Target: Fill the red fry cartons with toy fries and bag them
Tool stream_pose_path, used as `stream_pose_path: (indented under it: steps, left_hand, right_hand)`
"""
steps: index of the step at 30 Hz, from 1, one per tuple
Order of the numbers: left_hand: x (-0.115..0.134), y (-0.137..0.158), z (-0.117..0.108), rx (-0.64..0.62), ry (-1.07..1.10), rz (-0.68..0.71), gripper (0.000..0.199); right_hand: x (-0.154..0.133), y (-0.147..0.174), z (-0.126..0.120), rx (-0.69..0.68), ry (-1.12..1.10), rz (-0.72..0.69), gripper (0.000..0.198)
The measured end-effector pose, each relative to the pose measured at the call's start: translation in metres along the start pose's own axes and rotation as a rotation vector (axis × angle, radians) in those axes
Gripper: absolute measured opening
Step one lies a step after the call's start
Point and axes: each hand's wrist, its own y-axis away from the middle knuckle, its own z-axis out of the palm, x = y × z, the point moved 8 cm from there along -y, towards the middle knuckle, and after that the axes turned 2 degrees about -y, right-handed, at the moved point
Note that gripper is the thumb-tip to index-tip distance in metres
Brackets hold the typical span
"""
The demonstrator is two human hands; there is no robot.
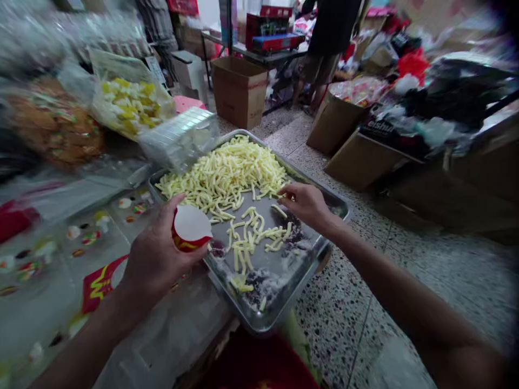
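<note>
My left hand point(158, 254) is wrapped round a small red and white fries carton point(191, 226), held just left of a metal tray point(267, 319). Pale yellow strips shaped like French fries point(231, 167) are heaped at the tray's far end, and a looser group of them point(247, 237) lies mid-tray among white powder. Over the tray's right side is my right hand point(302, 202), its fingers bent and pinched together at the edge of the heap. What sits between those fingertips is too small to make out. A second red carton point(101, 283) lies flat left of my left forearm.
Clear plastic trays with small candies point(87, 237) cover the left side. Behind them stand a bag of yellow and white pieces point(130, 102) and stacked clear containers point(182, 135). Cardboard boxes point(239, 92) line the speckled floor point(344, 292). A person point(330, 43) stands at the back.
</note>
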Motion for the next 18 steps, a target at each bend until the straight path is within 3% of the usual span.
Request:
stream_pose_path:
  steps: [5, 8, 10, 13, 14, 18]
  left_hand:
    - [0.003, -0.009, 0.004, 0.029, 0.039, 0.041, 0.094]
    - [0.001, -0.006, 0.007, 0.045, 0.098, 0.084, 0.097]
    - [-0.002, -0.004, 0.01, 0.046, 0.13, 0.094, 0.097]
    - [-0.009, -0.004, 0.017, 0.023, 0.156, 0.068, 0.093]
    - [-0.011, -0.006, 0.018, 0.017, 0.162, 0.058, 0.093]
    - [-0.021, -0.009, 0.018, 0.001, 0.117, 0.023, 0.09]
  right_hand:
    - [-0.075, 0.053, 0.06, -0.318, -0.239, -0.415, 0.033]
    - [-0.085, 0.062, 0.075, -0.426, -0.208, -0.566, 0.024]
    - [-0.074, 0.05, 0.068, -0.445, -0.281, -0.541, 0.036]
    - [-0.055, 0.028, 0.043, -0.415, -0.468, -0.45, 0.071]
    - [-0.049, 0.023, 0.034, -0.386, -0.507, -0.421, 0.071]
    - [-0.014, 0.011, 0.012, -0.124, -0.433, -0.149, 0.022]
